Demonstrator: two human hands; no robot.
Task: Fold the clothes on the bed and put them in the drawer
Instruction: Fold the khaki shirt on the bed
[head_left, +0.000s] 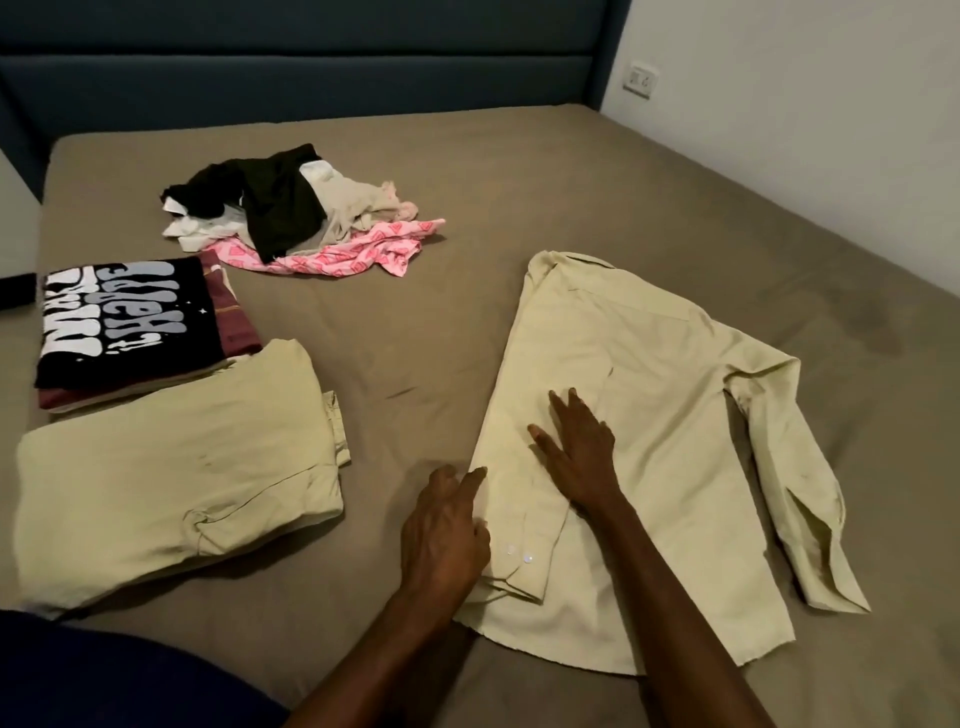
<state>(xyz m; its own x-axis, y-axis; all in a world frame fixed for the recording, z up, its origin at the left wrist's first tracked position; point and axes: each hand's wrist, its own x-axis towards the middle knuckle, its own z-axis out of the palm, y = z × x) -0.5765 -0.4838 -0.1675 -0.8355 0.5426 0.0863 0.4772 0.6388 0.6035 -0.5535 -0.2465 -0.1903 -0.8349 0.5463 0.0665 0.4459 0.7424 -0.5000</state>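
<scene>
Pale shirt half-folded on bed; free sleeve lies to my right.

The pale yellow shirt (639, 415) lies flat on the bed (519, 166), long axis running from collar at the far end to hem near me, tilted slightly left. One side is already folded in, cuff by my left hand (441, 530), whose loosely bent fingers rest at the folded edge, gripping nothing I can make out. My right hand (576, 452) presses flat, fingers straight, on the shirt body. The unfolded sleeve (795, 478) sprawls right of it, so the right hand is nearer, I judge. Left: a folded pale garment (176, 478), folded tees (130, 322); beyond, an unfolded pile (301, 213).
</scene>
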